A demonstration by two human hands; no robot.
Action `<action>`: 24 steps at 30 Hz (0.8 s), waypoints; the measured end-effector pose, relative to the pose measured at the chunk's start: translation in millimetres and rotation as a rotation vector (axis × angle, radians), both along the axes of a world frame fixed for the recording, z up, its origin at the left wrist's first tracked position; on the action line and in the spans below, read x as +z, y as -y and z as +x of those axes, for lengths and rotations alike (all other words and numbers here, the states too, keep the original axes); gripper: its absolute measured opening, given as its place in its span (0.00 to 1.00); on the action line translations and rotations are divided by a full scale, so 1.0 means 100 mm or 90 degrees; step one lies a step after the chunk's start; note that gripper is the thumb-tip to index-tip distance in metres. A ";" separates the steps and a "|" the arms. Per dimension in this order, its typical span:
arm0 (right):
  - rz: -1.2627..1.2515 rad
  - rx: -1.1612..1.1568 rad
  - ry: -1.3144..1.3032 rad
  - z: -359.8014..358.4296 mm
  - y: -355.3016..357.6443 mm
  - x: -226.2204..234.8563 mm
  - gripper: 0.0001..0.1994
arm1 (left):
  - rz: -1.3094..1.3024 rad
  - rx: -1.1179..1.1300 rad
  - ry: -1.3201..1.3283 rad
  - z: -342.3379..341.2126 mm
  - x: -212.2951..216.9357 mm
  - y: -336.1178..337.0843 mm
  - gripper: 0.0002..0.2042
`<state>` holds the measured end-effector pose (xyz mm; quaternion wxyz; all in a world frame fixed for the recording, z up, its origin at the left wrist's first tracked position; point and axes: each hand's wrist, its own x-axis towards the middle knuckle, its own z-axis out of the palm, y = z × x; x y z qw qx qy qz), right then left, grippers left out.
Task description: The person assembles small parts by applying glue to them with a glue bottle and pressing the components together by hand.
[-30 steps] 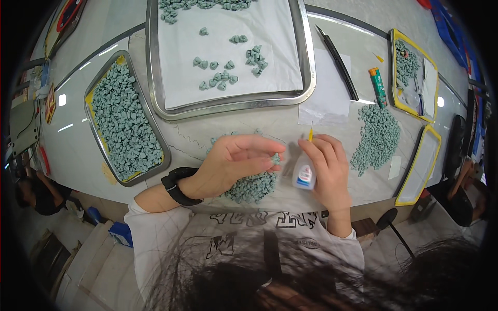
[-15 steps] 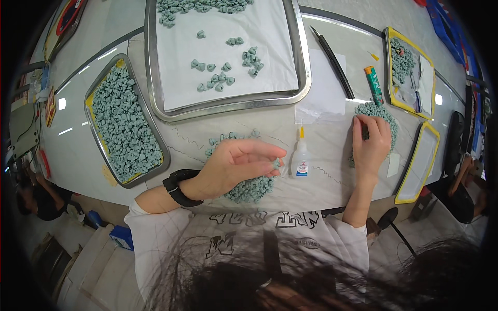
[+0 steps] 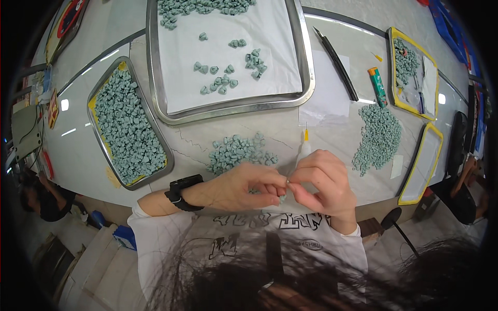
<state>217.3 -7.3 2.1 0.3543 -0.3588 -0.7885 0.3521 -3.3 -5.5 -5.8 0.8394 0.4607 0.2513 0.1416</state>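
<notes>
— Where's the piece?

— I see a small grey-green piece (image 3: 282, 197) low in the frame's centre, pinched between both grips: left hand (image 3: 239, 186) and right hand (image 3: 321, 181), fingertips clamped together on it.

— What worries you?

— It's tiny; I judge a slack pinch drops it into the loose pile (image 3: 238, 153) on the worktop (image 3: 207, 129), lost among its twins. The glue bottle (image 3: 304, 149) stands just behind the right hand; a knuckle could tip it.

Grey-green pieces (image 3: 238, 151), yellow-rimmed tray (image 3: 420, 166), black wristband (image 3: 182, 191), white paper (image 3: 228, 46), yellow-tipped glue bottle (image 3: 304, 145).
</notes>
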 end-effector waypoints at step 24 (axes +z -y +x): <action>-0.483 -0.056 -0.438 -0.34 0.23 -0.08 0.01 | 0.064 0.322 0.051 -0.01 0.07 0.05 0.14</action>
